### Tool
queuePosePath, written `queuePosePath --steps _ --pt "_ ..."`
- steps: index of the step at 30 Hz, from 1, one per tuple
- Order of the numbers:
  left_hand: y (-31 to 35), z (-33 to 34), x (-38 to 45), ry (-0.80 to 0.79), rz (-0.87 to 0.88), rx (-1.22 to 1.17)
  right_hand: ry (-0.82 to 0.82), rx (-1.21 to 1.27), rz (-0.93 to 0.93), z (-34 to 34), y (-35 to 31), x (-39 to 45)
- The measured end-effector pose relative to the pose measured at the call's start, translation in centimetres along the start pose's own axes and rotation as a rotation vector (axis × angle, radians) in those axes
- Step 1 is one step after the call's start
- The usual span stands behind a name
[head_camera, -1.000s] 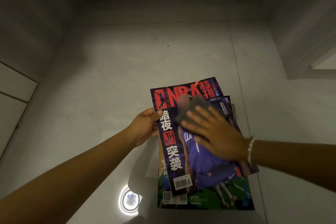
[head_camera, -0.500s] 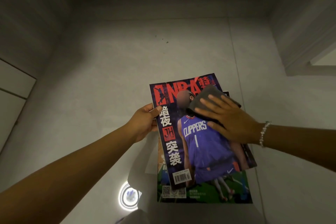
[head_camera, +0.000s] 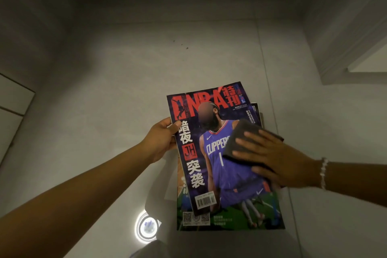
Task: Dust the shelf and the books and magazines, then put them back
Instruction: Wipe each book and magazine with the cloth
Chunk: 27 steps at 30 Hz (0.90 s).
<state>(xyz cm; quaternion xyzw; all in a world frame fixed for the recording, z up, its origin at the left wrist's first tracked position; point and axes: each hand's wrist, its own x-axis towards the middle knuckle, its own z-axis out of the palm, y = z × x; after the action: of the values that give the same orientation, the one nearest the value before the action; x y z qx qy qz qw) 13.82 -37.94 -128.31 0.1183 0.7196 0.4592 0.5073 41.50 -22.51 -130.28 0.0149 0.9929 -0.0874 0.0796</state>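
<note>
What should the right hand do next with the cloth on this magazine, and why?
Probably sweep the cloth down toward the barcode. The right hand presses it flat on the right middle of the magazine, the left hand grips the left edge, and the lower cover lies uncovered below the cloth.

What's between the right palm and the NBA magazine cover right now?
In the head view, a dark grey folded cloth lies flat under the right hand, pressed against the purple NBA magazine.
</note>
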Motion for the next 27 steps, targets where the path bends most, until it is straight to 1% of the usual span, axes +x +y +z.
queuePosePath --steps 4,9,12,14,15,16,19,21,24,27 --pt "0.0 0.0 0.1 0.009 -0.010 -0.007 -0.010 0.075 0.129 -0.6 2.4 2.9" --pt "0.0 0.1 0.2 0.026 -0.011 0.019 0.090 0.154 0.233 -1.2 3.6 5.6" --pt "0.3 0.2 -0.2 0.001 0.006 -0.013 0.115 0.204 0.348 -1.6 4.1 7.7" --pt "0.5 0.2 -0.5 -0.020 0.055 0.018 0.110 0.299 0.449 -2.0 4.0 9.1" --pt "0.6 0.4 -0.7 -0.020 0.081 0.033 0.139 0.386 0.497 -2.4 3.9 9.7" --pt "0.5 0.7 -0.8 -0.004 0.100 0.025 0.204 0.496 0.552 -2.8 3.8 10.2" --pt "0.4 2.0 -1.1 0.091 0.114 -0.096 0.436 0.823 0.817 -4.8 3.5 11.0" --pt "0.5 2.7 -1.2 0.136 0.117 -0.164 0.508 0.941 0.950 -5.9 4.0 11.3" --pt "0.9 2.8 -0.9 0.189 0.136 -0.181 0.588 1.050 1.008 -7.0 4.7 11.4" --pt "1.9 2.1 -0.3 0.217 0.157 -0.225 0.621 1.125 1.029 -8.5 5.1 11.7"
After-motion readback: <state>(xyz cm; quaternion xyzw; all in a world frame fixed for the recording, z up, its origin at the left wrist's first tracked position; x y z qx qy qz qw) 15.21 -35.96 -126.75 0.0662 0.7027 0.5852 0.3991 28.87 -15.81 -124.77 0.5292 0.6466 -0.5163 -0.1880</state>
